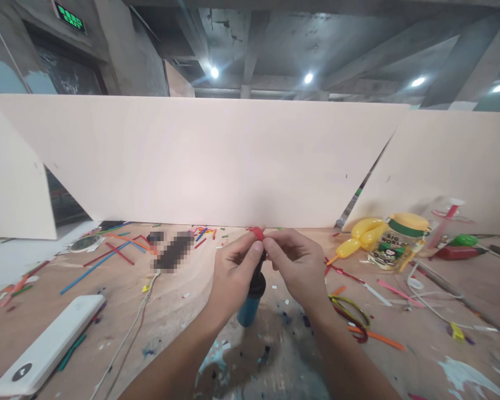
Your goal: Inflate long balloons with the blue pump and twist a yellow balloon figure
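Observation:
Both my hands meet over the middle of the wooden table (150,311). My left hand (233,272) and my right hand (295,264) are each closed in a pinch on a small red balloon (257,233). The balloon sits at the top of a balloon pump (252,297) with a black nozzle and a blue body, which stands between my hands. Most of the balloon is hidden by my fingertips.
Loose uninflated balloons (108,255) lie scattered at the left. A white power bank (45,347) with a cable lies near left. At the right are a yellow inflated balloon (360,236), a jar (395,241) and a red-and-green pump (456,247). White boards (200,161) wall the back.

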Demonstrator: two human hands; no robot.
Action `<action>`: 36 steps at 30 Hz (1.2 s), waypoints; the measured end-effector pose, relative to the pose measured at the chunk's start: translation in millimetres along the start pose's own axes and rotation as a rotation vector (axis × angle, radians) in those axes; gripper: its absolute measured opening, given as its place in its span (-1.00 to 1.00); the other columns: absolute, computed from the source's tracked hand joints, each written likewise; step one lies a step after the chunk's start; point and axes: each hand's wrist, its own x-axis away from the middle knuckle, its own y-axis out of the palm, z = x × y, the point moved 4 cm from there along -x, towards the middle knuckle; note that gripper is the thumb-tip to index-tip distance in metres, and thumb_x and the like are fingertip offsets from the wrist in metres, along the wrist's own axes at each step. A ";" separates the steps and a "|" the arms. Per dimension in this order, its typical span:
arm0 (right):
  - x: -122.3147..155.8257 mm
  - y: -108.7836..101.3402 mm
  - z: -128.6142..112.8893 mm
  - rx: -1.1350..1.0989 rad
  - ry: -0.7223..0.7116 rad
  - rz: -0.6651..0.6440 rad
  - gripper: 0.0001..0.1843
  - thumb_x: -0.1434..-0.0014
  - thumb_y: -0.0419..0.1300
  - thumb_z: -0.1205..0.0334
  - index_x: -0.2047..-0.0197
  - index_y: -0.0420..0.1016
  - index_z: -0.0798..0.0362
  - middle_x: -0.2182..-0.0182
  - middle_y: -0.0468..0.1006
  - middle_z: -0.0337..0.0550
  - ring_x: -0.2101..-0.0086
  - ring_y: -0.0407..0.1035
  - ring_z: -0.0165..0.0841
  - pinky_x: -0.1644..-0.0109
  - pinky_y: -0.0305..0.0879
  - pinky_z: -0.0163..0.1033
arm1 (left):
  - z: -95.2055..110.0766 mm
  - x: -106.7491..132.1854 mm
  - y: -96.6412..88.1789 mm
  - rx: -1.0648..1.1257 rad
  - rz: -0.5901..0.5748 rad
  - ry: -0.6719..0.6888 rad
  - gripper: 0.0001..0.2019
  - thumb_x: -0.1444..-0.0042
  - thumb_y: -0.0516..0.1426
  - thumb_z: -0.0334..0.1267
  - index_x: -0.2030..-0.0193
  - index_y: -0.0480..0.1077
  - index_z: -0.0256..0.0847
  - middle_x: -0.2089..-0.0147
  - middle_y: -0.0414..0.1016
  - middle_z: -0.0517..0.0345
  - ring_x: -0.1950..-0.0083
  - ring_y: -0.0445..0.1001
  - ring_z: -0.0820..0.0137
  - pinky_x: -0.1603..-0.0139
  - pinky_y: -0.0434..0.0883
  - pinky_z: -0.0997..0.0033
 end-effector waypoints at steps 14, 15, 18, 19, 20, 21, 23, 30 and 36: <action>1.2 2.8 -4.7 0.116 -0.021 -0.036 -0.90 -0.12 0.21 0.25 0.38 0.51 0.08 0.50 0.51 -0.22 0.50 0.37 -0.43 0.41 0.33 -0.31 | -6.9 -0.7 -4.7 -0.119 0.087 0.037 -0.72 -0.20 0.07 -0.13 0.21 0.57 -0.21 0.39 0.53 0.14 0.34 0.42 0.42 0.33 0.34 0.48; 0.7 2.3 -3.8 0.119 -0.011 -0.040 -0.90 -0.12 0.21 0.25 0.37 0.52 0.08 0.49 0.52 -0.21 0.50 0.37 -0.43 0.41 0.33 -0.31 | -7.7 -0.8 -4.6 -0.125 0.087 0.043 -0.71 -0.20 0.07 -0.13 0.22 0.57 -0.21 0.40 0.52 0.15 0.35 0.41 0.43 0.34 0.34 0.48; -0.7 0.3 -1.4 0.100 0.017 -0.055 -0.90 -0.11 0.22 0.23 0.36 0.51 0.08 0.48 0.52 -0.20 0.50 0.38 -0.42 0.44 0.31 -0.32 | -8.6 -0.6 -4.3 -0.145 0.092 0.059 -0.70 -0.20 0.06 -0.13 0.26 0.58 -0.23 0.44 0.49 0.17 0.40 0.38 0.46 0.37 0.33 0.50; -1.0 0.0 -0.5 0.079 0.033 -0.062 -0.90 -0.11 0.23 0.22 0.36 0.50 0.08 0.47 0.52 -0.20 0.50 0.38 -0.43 0.46 0.29 -0.33 | -8.5 -0.4 -4.0 -0.147 0.093 0.064 -0.70 -0.20 0.07 -0.13 0.28 0.57 -0.24 0.46 0.48 0.17 0.41 0.37 0.47 0.38 0.33 0.50; -1.1 -0.2 0.5 0.056 0.050 -0.068 -0.89 -0.11 0.23 0.21 0.35 0.49 0.08 0.45 0.52 -0.19 0.49 0.37 -0.43 0.48 0.27 -0.35 | -8.4 -0.2 -3.9 -0.143 0.097 0.067 -0.71 -0.19 0.08 -0.14 0.28 0.57 -0.25 0.47 0.48 0.17 0.42 0.37 0.47 0.38 0.34 0.51; -1.1 -0.2 1.4 0.036 0.067 -0.072 -0.88 -0.11 0.23 0.20 0.34 0.48 0.08 0.43 0.52 -0.19 0.49 0.37 -0.44 0.51 0.26 -0.36 | -8.3 0.0 -3.8 -0.136 0.103 0.068 -0.73 -0.18 0.09 -0.15 0.28 0.57 -0.25 0.46 0.49 0.16 0.40 0.39 0.46 0.37 0.35 0.50; -1.1 0.3 2.2 0.004 0.087 -0.071 -0.87 -0.11 0.23 0.19 0.31 0.48 0.08 0.41 0.52 -0.18 0.49 0.36 -0.45 0.53 0.25 -0.38 | -7.9 0.3 -4.1 -0.111 0.123 0.067 -0.75 -0.16 0.12 -0.16 0.24 0.57 -0.25 0.42 0.53 0.14 0.36 0.43 0.43 0.33 0.39 0.49; -1.4 3.6 -1.5 0.006 0.052 -0.083 -0.84 -0.12 0.22 0.19 0.25 0.56 0.06 0.43 0.55 -0.19 0.50 0.36 -0.47 0.56 0.23 -0.41 | -6.0 -1.1 -4.8 -0.021 0.086 0.026 -0.69 -0.13 0.13 -0.13 0.07 0.52 -0.23 0.27 0.58 0.07 0.35 0.46 0.39 0.36 0.43 0.44; -2.4 1.2 0.9 0.064 0.054 -0.066 -0.85 -0.11 0.22 0.19 0.35 0.55 0.09 0.52 0.52 -0.20 0.52 0.36 -0.44 0.54 0.26 -0.38 | -7.4 -0.6 -5.5 -0.154 0.107 0.075 -0.70 -0.18 0.08 -0.11 0.25 0.57 -0.24 0.40 0.55 0.08 0.28 0.48 0.31 0.27 0.43 0.39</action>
